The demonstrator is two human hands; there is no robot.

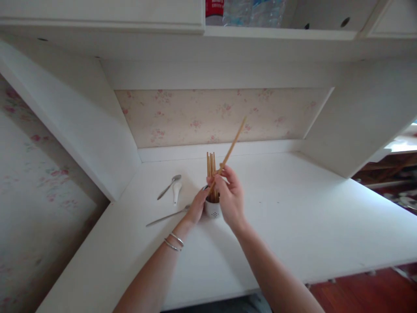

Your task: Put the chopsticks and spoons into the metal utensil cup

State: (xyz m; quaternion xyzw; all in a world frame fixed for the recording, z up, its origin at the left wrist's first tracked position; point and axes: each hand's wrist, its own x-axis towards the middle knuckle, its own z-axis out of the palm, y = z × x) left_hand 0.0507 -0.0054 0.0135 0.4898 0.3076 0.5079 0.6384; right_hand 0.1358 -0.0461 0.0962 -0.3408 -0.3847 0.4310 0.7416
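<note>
A white utensil holder point(213, 211) with small holes in its front stands on the white countertop. Several wooden chopsticks point(211, 164) rise upright out of it. My left hand point(197, 206), bracelets at its wrist, is closed around the holder's left side; its far fingers are hidden. My right hand point(233, 195) pinches a wooden chopstick point(233, 145) above the holder. That chopstick tilts with its upper end to the right, and its lower end is down by the holder's mouth, partly behind my fingers.
Left of the holder lie a metal spoon point(169, 187), a white ceramic spoon point(176, 192) and a long-handled metal utensil point(166, 217). White side panels point(74, 117) flank the countertop point(286, 217). Overhead, a shelf point(280, 32) holds plastic bottles point(250, 12).
</note>
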